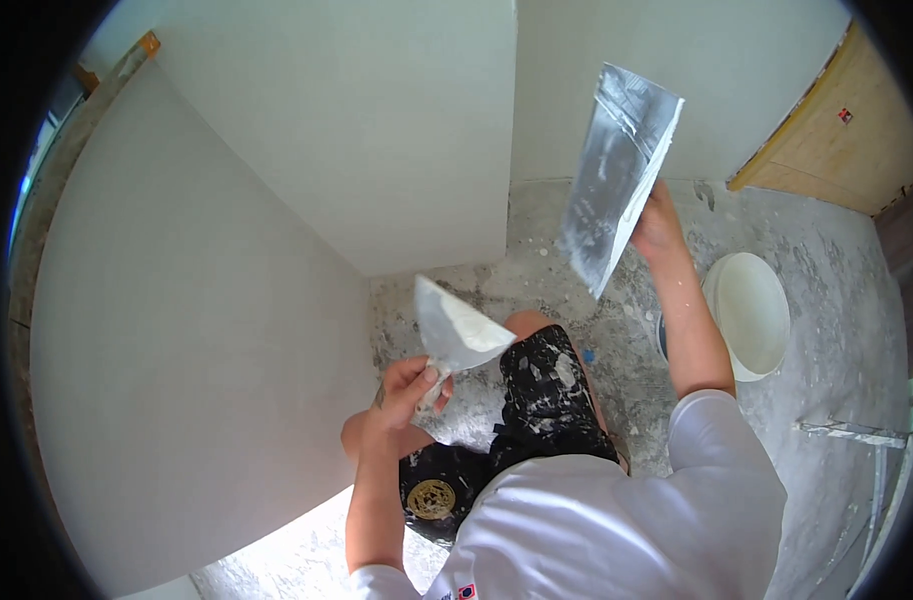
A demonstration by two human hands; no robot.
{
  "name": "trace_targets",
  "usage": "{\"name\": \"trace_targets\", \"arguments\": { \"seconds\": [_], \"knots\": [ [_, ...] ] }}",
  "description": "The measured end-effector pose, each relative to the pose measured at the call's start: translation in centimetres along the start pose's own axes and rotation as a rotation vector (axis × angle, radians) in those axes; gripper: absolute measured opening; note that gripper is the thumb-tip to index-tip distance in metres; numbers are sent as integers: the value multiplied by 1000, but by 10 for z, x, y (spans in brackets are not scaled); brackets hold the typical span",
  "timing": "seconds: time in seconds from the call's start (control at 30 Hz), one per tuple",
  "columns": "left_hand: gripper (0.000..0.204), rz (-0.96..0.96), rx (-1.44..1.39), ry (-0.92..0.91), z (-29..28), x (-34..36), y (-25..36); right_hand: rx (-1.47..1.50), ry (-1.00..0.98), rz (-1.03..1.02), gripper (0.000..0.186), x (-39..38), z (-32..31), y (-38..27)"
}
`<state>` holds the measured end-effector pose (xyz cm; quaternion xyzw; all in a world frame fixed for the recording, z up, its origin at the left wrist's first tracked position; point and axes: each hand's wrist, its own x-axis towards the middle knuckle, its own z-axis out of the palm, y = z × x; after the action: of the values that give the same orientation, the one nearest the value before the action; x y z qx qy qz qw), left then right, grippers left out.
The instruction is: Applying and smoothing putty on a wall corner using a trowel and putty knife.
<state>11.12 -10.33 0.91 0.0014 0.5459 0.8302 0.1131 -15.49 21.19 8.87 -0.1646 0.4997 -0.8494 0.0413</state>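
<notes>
My left hand (405, 392) is closed round the handle of a putty knife (440, 342), low in front of my knees. White putty covers part of its broad metal blade along the right side. Out ahead and to the right, my right hand (659, 230) grips a wide rectangular plastering trowel (615, 165) from behind. Its metal face is smeared with white, and a thicker line of putty runs down the right edge. The trowel's handle is hidden behind its blade and my fingers. The two tools are apart from each other.
Pale walls (207, 330) stand close on my left and ahead, with a corner jutting out. A white bucket (785, 320) sits on the stained concrete floor (627, 345) beside my right forearm. Farther right are a metal frame (857, 432) and a wooden door (827, 150).
</notes>
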Motion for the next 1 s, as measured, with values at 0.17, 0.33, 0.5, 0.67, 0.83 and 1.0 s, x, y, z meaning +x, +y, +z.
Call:
{"name": "trace_targets", "arguments": {
  "seconds": [0.17, 0.33, 0.5, 0.67, 0.83, 1.0],
  "knots": [
    [33, -62, 116, -199, 7, 36, 3, 293, -239, 271, 46, -1, 64, 14],
    [40, 113, 31, -187, 11, 42, -5, -316, -500, 202, 33, -9, 105, 50],
    [46, 342, -221, -11, -7, -8, 21, -540, -649, 282, 28, -9, 105, 77],
    [47, 328, -339, 48, -17, -53, -2, -30, -722, 461, 44, -5, 195, 73],
    [45, 341, -412, 108, -21, -77, -29, -210, -633, 34, 45, 50, 325, 91],
    [43, 408, -421, 192, -19, -91, -30, 24, -576, 3, 41, 79, 418, 88]
  ]
}}
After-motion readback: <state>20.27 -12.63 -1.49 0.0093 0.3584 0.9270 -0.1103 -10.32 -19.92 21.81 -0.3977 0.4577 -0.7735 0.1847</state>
